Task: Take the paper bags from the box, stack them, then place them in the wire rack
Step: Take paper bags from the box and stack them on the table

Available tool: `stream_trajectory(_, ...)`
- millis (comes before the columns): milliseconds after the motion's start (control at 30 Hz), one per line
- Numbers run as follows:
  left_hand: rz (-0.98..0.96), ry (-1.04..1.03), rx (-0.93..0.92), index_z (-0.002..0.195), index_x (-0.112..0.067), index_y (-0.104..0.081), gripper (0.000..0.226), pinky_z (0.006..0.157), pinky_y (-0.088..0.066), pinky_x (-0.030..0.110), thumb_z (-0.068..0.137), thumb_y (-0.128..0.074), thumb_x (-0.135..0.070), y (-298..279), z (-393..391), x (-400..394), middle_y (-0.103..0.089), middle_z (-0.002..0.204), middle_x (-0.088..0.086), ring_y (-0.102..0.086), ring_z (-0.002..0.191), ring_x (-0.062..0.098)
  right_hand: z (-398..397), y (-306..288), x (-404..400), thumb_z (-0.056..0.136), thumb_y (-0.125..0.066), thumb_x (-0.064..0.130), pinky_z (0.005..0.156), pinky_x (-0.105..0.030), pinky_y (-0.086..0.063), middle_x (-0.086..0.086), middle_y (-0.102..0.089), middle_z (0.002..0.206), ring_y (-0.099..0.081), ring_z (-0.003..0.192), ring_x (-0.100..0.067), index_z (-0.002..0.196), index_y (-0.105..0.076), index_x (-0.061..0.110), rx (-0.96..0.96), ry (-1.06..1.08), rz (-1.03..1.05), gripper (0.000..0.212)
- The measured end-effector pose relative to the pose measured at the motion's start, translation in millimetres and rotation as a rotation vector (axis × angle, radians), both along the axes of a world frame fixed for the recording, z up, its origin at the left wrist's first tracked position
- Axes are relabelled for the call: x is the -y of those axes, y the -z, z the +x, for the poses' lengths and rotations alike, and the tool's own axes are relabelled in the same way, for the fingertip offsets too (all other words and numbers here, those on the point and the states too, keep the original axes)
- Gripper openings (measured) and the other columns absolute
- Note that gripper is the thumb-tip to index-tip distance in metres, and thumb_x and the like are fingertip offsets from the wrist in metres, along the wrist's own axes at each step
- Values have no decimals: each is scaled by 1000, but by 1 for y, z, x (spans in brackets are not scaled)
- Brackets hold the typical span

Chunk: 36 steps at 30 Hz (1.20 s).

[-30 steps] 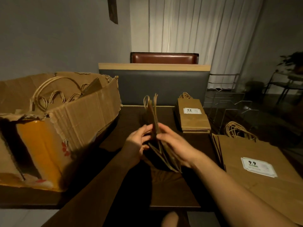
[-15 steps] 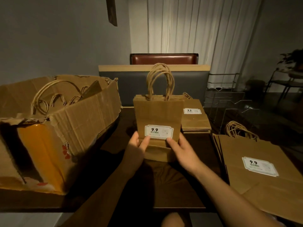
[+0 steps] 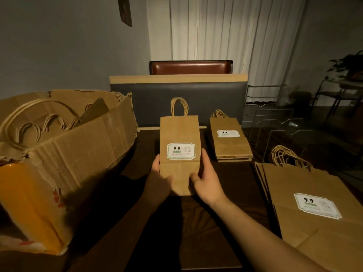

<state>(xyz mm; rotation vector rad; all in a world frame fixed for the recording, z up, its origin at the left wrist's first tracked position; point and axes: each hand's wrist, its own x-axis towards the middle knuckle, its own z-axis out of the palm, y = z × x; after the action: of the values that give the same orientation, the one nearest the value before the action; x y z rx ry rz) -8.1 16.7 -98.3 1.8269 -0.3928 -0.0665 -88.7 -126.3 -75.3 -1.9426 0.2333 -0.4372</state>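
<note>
Hands both gripping one small brown paper bag (image 3: 179, 134) by its lower edges, left hand (image 3: 160, 181), right hand (image 3: 206, 182), just right of the torn cardboard box (image 3: 64, 154).

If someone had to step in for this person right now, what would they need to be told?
Left hand and right hand both grip the small bags, label side up, at their lower edges.
Box on the left holds more bags; only their handles show.
A small stack lies just right of the held bags; a large stack lies nearer right.
Wire rack stands far right; nothing visibly in it.
Done: two stacks formed.
Left: finish emptying the box, stack, load the rack.
</note>
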Motion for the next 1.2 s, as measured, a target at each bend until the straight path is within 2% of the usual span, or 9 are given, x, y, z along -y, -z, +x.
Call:
stream_trajectory(67,55,-31,90,150,-34,-26,84,110,-40,49,80,-63,-9,7,30,14,-46,144,2,-46,132,19,26,-10,6,94,-58,2,110,-23,-25,4,-33,152,-33,140,-12,154,-24,27,0,115,-125,74)
stream_trajectory(267,353,-100,177,133,-15,-57,42,108,-32,24,92,-57,-4,-3,93,65,-43,146,8,-44,133,22,121,0,39,91,-57,2,115,-37,-33,-10,-28,154,-30,141,-30,136,-54,17,-221,217,-557,47)
stream_trajectory(433,502,-90,355,98,-16,-73,25,97,-48,39,85,-53,-9,20,120,83,-61,121,6,-58,113,27,147,26,45,95,-50,4,120,-39,-23,-14,-37,150,-24,145,-28,141,-48,12,-312,243,-815,47)
stream_trajectory(500,564,-83,404,116,-19,-67,32,108,-39,44,87,-54,-15,18,116,81,-50,139,9,-45,131,32,144,27,44,93,-51,5,122,-40,-18,-13,-35,151,-21,146,-27,140,-48,12,-267,255,-840,48)
stream_trajectory(567,667,-55,376,145,-27,-41,50,120,-15,47,95,-48,-27,4,105,76,-18,161,5,-12,150,26,136,19,43,92,-54,9,123,-39,-14,-12,-29,156,-17,148,-26,144,-42,13,-219,225,-810,54)
stream_trajectory(733,686,-58,478,155,-26,-12,60,122,-1,44,101,-35,-35,-79,68,43,6,164,-2,8,150,15,103,-47,20,99,-48,20,120,-36,-24,-11,-33,157,-27,147,-24,147,-40,11,61,48,-799,49)
stream_trajectory(867,532,-126,695,155,-17,-18,62,123,-8,39,97,-40,-13,-172,21,11,-9,164,4,-3,151,18,88,-137,-16,94,-55,17,108,-41,-41,-13,-50,142,-48,131,-26,139,-50,9,292,-88,-778,47)
stream_trajectory(1034,494,-166,943,146,-17,-40,56,107,-23,15,92,-50,-8,-292,-47,-71,-41,151,1,-37,138,13,70,-229,-88,88,-57,-2,85,-37,-48,-15,-65,102,-60,106,-36,99,-64,7,403,-281,-754,16)
stream_trajectory(1200,574,-309,1003,142,-24,-46,45,107,-35,22,97,-48,-21,-347,-54,-178,-49,144,-6,-43,133,7,83,-274,-156,100,-51,11,101,-20,-33,2,-56,139,-49,131,-13,134,-56,19,327,-500,-791,36)
